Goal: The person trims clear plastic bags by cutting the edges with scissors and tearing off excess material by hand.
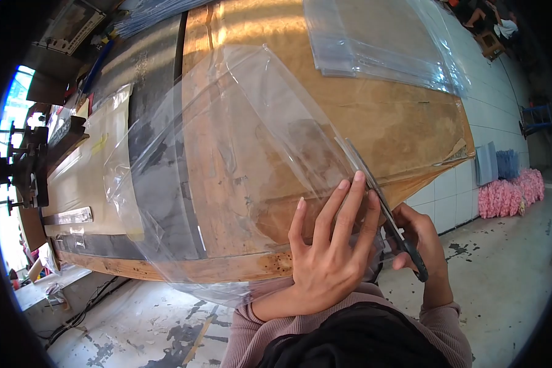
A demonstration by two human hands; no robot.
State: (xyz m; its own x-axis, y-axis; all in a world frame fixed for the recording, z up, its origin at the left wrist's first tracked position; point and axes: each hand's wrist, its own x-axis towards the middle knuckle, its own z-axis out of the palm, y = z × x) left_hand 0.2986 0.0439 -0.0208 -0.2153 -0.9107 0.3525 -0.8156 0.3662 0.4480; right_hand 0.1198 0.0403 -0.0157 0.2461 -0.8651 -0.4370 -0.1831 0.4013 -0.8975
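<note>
A clear plastic sheet (pixel 227 153) lies spread over the near part of the table, and its lower edge hangs past the front edge. Flat on that sheet rests my left hand (pixel 334 248), fingers spread and stretched out. My right hand (pixel 420 245) is closed around the handle of a pair of scissors (pixel 389 218). The long blades point up and to the left, along the right edge of the sheet, just beside my left fingertips. Part of the scissors' handle is hidden by my right hand.
A stack of clear plastic bags (pixel 380 46) lies at the table's far right. The brown-covered table (pixel 411 132) ends in a corner at right. A metal ruler (pixel 69 216) lies at left, near a black machine (pixel 27 165). Pink bundles (pixel 509 195) stand on the floor; people sit far off.
</note>
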